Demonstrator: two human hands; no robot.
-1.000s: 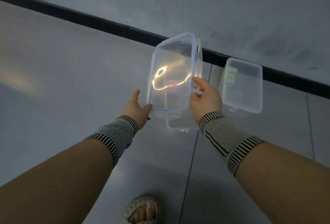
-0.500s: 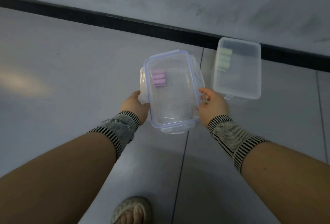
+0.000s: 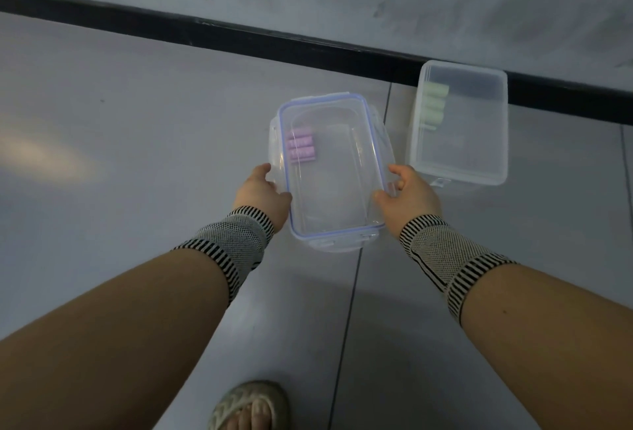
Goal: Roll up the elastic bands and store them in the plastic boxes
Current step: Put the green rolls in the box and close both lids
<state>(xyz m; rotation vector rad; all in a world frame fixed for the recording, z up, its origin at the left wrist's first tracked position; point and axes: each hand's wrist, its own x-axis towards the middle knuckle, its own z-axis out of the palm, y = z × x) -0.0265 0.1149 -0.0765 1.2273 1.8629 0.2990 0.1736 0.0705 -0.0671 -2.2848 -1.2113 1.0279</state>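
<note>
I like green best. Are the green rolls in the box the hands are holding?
No, the box between the left hand and right hand holds pink rolls; the green rolls sit in the other box.

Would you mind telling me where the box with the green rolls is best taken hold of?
Probably by its two long side walls, one hand on each, coming from the near end. The box with the green rolls lies lengthwise against the wall's black strip, and the lidded box crowds its left side.
</note>
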